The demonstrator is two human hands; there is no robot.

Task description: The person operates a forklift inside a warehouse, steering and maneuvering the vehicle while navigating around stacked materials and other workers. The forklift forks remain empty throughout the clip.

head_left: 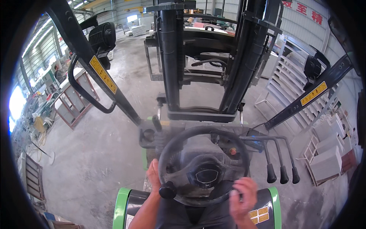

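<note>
A black steering wheel [178, 138] with a round spinner knob [167, 189] at its lower left is in front of me. My left hand [154, 178] is closed at the left side of its rim, thumb side up and some fingers hidden by the rim. At the lower right of the rim my right hand [244, 196] is curled and slightly blurred, its fingers bent over the edge. A small dark patch shows between thumb and fingers. Left of the wheel stands a black upright lever [157, 125], apart from my left hand.
A black forklift mast [171, 61] rises ahead. Several bent control levers [283, 173] stand right of the wheel, near a red button [233, 151]. Beyond the right pillar are a slatted rack [291, 82] and pale panels [326, 164]. A red-framed table [76, 101] stands left on the concrete floor.
</note>
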